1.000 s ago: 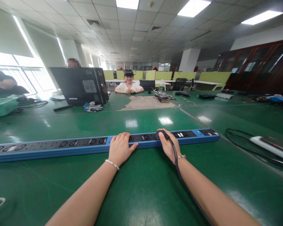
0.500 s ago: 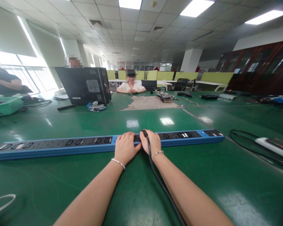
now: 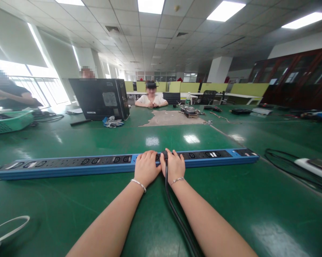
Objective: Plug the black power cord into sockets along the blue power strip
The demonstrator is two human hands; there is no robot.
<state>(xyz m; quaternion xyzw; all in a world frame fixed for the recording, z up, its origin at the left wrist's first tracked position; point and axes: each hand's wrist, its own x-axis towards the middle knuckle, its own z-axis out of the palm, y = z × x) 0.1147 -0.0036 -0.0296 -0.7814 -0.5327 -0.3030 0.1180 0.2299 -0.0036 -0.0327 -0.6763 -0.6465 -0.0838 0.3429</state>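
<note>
A long blue-and-black power strip (image 3: 78,173) with several sockets lies across the green table in front of me. My left hand (image 3: 147,167) grips it near the middle, fingers over the top and thumb along the near side. Just to the right, my right hand (image 3: 175,166) holds a black plug (image 3: 165,155) at the strip's socket face, with fingers resting over the strip. Whether the plug sits inside a socket is hidden by my fingers. From the plug a thick black cable (image 3: 174,207) runs down between my forearms toward me.
A white device (image 3: 313,169) with black cables lies at the right, a white cord (image 3: 12,232) at the lower left. Farther off stand a black computer case (image 3: 99,100), gloves (image 3: 112,122), a green basket (image 3: 12,122) and a bottle (image 3: 187,99). Other people sit beyond the table.
My view has shifted slightly, so the scene sits a little farther right. The plug and cable have turned to point more straight toward me. Both hands stay on the strip.
</note>
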